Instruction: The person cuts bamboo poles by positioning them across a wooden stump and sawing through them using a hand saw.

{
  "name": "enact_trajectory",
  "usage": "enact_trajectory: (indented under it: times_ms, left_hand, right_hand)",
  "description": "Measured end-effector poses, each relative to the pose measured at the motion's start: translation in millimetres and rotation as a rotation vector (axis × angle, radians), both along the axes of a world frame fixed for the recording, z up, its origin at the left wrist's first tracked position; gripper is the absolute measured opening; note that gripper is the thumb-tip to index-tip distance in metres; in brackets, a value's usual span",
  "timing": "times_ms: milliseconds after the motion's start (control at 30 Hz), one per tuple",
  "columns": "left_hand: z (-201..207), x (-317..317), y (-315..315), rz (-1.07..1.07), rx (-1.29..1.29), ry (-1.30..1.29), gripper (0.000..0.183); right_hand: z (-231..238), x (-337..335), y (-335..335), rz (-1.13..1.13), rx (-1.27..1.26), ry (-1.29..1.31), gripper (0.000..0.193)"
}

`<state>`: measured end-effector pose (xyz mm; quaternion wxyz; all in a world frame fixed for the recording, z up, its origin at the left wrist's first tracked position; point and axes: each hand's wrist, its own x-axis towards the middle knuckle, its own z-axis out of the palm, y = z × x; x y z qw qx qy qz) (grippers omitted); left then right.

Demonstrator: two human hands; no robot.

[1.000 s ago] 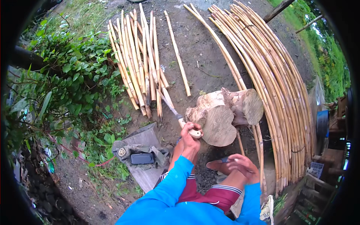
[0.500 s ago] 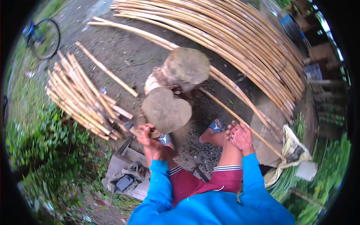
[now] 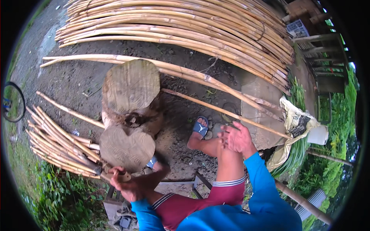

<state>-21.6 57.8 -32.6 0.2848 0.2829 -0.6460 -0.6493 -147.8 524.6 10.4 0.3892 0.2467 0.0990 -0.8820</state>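
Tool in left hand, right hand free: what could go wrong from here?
1. The left hand grips the wooden-handled tool near the bare left leg; a slip might cut it.
2. The right foot's open sandal leaves toes exposed, so a dropped tool could hurt them.
3. The thin pole passes near that foot and might trip the person on standing.

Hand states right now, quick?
Left hand: closed around the handle of a knife.
Right hand: open, fingers apart, nothing visible in it.
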Motion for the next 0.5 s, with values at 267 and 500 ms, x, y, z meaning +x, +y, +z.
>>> enact_trajectory:
  times_ms: [267,500]
  left_hand:
    - [-2,-26,29,-0.048,-1.03,-0.205,0.035]
    - [-23,0,5,0.201,-0.735,-0.316,0.026]
  right_hand:
    - [-90,-188,35,0.286,0.997,0.457,0.037]
    - [-146,-350,20,0.57,1.545,0.806,0.041]
